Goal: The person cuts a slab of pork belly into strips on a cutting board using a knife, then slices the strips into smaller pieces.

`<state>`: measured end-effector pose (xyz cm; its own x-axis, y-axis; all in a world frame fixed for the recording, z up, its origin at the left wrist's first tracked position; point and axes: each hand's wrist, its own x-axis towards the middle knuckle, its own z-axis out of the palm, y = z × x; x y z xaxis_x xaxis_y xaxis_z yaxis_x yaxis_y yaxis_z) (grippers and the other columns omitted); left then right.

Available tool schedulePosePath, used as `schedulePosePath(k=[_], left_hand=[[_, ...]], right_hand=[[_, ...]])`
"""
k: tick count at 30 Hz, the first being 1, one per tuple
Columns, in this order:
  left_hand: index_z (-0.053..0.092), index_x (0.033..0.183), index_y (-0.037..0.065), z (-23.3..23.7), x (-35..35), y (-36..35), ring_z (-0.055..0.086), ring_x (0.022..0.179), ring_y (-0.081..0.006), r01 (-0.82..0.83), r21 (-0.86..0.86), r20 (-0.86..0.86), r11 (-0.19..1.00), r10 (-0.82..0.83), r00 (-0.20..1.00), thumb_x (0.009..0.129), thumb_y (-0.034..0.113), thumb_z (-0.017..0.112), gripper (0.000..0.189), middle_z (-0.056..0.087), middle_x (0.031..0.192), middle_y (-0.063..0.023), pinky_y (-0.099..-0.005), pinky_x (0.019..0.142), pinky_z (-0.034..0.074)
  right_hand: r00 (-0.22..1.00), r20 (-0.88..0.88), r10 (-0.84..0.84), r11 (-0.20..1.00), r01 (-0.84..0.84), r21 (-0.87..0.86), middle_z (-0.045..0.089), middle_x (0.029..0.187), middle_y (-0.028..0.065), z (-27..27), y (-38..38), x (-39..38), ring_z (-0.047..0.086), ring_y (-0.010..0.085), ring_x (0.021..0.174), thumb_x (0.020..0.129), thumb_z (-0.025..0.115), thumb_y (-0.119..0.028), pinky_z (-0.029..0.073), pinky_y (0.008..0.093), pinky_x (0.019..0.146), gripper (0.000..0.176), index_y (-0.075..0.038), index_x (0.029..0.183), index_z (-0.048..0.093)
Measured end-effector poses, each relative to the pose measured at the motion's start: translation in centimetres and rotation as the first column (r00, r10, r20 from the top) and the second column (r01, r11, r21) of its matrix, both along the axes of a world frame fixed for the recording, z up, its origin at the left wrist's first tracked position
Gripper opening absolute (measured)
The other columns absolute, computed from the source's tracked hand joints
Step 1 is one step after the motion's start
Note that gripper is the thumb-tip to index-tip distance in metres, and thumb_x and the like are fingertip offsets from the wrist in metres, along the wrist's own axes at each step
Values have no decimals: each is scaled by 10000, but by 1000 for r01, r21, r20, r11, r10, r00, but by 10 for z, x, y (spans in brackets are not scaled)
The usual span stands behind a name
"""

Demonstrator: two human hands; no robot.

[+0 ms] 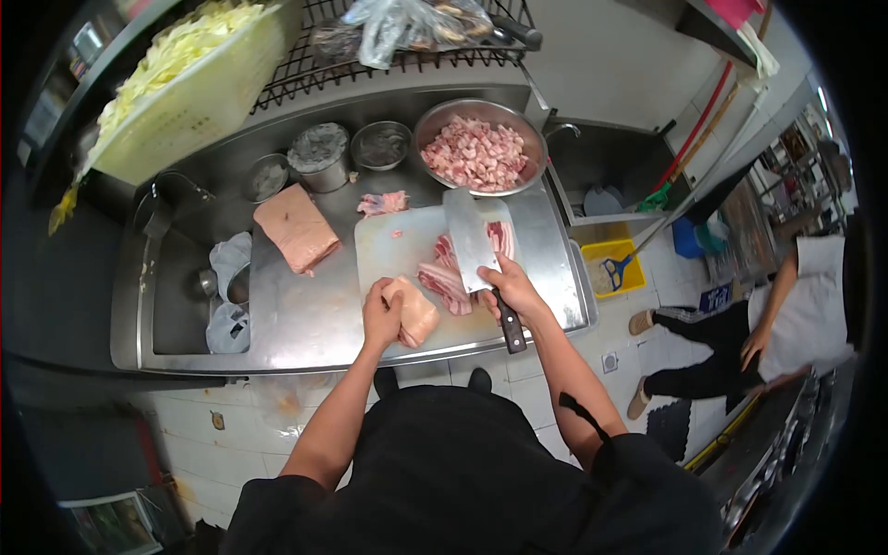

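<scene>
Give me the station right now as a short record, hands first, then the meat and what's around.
Left hand: on the left side of a skin-on meat piece
Right hand: gripping a cleaver, blade above the cutting board; contact unclear
On board: meat strips between meat piece and cleaver
Left of board: larger meat slab
Behind board: metal bowl of diced meat
Upper left: basket of shredded pale-green leaves
Nearby: another person, off to the right

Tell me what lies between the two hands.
Head view: between left hand and right hand lie the meat block, at the left fingertips, then meat slices on the board.
</scene>
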<state>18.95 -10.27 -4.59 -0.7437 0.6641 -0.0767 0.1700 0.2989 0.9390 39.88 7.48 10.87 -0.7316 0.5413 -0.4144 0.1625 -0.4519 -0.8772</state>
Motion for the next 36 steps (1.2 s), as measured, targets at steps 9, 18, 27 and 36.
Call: schedulePosePath(k=[9,18,27,36], left_hand=[[582,1206,20,21,8,2,589,991,-284,28,93,-428,995,15,904,943,113,620,282,621,1117,-143,-376,856,490],[585,1132,-5,29,21,12,523,1083,-409,21,32,-526,999,-1,850,864,75,588,280,582,1144,-193,-485,963,423],[603,1067,-2,12,26,8,547,1070,-409,54,156,-481,986,28,876,834,75,629,247,616,1118,-196,-480,976,426],[619,1032,46,13,31,6,555,1109,-371,21,129,-394,991,32,918,784,54,634,248,629,1128,-159,-473,969,415]], right_hand=[[861,477,178,536,-491,687,663,932,350,-20,-40,-15,645,522,966,940,514,-126,497,569,849,395,51,1289,454],[571,787,234,386,-797,464,677,884,342,24,-81,-25,672,514,856,926,485,-129,509,591,800,285,57,1139,448],[552,778,299,325,-826,461,678,961,342,-15,-53,-76,671,497,936,926,497,-123,508,571,838,333,68,1198,472],[476,812,339,365,-862,353,666,959,360,8,-52,-53,664,493,954,915,487,-63,502,554,857,269,89,1135,512]])
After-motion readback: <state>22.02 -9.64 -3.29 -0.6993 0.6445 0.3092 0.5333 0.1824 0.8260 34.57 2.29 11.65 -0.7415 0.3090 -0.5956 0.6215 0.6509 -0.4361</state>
